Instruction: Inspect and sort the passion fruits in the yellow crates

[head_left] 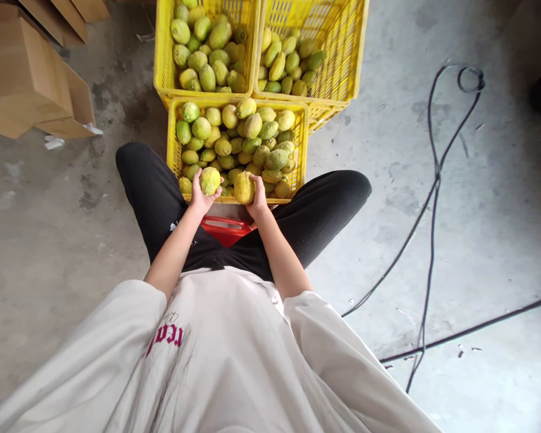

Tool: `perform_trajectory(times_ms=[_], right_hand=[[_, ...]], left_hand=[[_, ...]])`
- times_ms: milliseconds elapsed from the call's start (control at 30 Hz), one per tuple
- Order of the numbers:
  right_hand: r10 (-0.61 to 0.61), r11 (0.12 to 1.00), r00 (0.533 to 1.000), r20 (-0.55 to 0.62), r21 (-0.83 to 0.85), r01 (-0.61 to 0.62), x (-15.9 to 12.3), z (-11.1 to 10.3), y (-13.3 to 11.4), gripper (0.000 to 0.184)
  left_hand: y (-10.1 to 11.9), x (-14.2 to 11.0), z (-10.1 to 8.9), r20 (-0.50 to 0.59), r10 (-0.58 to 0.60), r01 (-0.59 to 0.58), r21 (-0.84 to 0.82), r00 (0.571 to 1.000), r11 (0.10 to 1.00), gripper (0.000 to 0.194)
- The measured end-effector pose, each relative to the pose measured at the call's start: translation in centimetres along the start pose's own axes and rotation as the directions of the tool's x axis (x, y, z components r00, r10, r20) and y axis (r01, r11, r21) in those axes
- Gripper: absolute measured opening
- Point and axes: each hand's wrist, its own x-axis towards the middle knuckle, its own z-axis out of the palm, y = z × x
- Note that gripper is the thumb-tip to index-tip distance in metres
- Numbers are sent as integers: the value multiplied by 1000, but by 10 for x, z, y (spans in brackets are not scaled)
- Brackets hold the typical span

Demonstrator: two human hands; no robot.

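Observation:
My left hand (201, 199) is closed around a yellow-green, roundish fruit (210, 180), with its thumb and fingertips at the fruit's sides. In my right hand (259, 203) is a yellower, ribbed fruit (244, 187). Both are held just over the front edge of a yellow plastic crate (305, 150). Inside that crate lie many oval fruits (252, 126) of the same sort, green to yellow. I cannot tell their exact kind. The two held fruits are apart from each other.
Behind the near crate stand two more yellow crates, left (161, 54) and right (338, 66), partly filled with fruit. Cardboard boxes (31, 78) lie at upper left. A red plastic object (228, 230) sits between my legs. Black cables (437, 174) cross the concrete floor at right.

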Motion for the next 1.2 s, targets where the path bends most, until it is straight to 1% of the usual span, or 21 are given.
perform_trajectory(times_ms=[67,133,233,300,400,500,633,833,900,1000,1067,1200], right_hand=[[61,998,997,-57,15,-60,-4,5,-4,18],[96,995,991,-96,32,-93,-7,10,-9,21],[99,994,984,-146,54,-92,-12,15,-15,23],[99,994,980,-176,68,-88,-14,17,-17,22],[117,991,979,-168,77,-105,-16,19,-18,21],[141,988,980,-143,84,-130,-17,20,-16,24],[115,990,988,-98,93,-106,-15,18,-12,17],[83,996,995,-57,-22,-85,-14,15,-7,17],[98,995,993,-65,-28,-100,-14,15,-7,20],[126,991,985,-114,-22,-129,-14,15,-8,18],[130,991,981,-143,-23,-134,-14,15,-10,17],[123,992,981,-151,-18,-128,-12,13,-11,20]], left_hand=[[1,0,0,-15,-14,14,-10,1000,1000,47],[1,1,0,-23,-23,23,-11,999,1000,43],[0,0,1,-39,-10,10,-4,999,1000,45],[-2,-2,2,-39,6,-7,-9,999,1000,43],[-2,-5,4,-37,16,-17,-23,999,1000,34],[-2,-8,5,-57,1,-3,-36,998,999,28],[-1,-9,6,-46,-13,11,-54,999,998,25],[-2,-10,4,6,21,-20,-25,1000,999,19],[-2,-11,4,5,35,-35,-10,999,999,19],[-2,-13,4,14,58,-58,1,998,998,31],[-1,-15,4,32,66,-66,-1,997,998,34],[0,-15,5,23,36,-36,-7,999,999,20]])
